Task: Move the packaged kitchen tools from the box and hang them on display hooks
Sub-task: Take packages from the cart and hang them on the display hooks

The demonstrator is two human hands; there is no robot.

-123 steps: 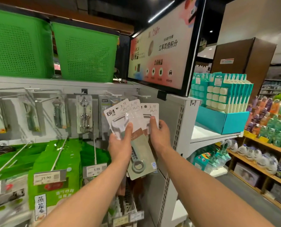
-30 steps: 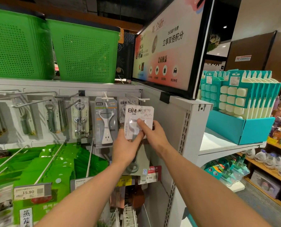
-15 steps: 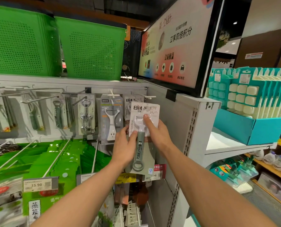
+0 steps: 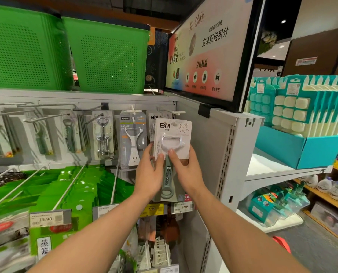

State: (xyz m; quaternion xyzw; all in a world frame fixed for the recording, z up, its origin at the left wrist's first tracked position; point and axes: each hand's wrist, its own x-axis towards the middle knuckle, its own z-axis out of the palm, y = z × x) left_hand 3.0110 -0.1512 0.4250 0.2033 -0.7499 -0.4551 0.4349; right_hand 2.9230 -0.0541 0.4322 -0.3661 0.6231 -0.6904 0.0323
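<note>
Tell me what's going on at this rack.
A person is stocking hanging kitchen tools. Both the left hand and the right hand pinch a carded peeler package, thumbs on its front, holding it upright just under the tip of a white display hook. Whether its hole is on the hook yet is unclear. A matching package already hangs behind it.

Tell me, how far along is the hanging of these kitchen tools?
Done: a matching BM pack already hangs on the rightmost hook. In hand: the left hand and right hand hold a peeler pack just below that hook's tip, not yet threaded on. Left: slipping it on; the box is out of view, so remaining stock cannot be told.
</note>
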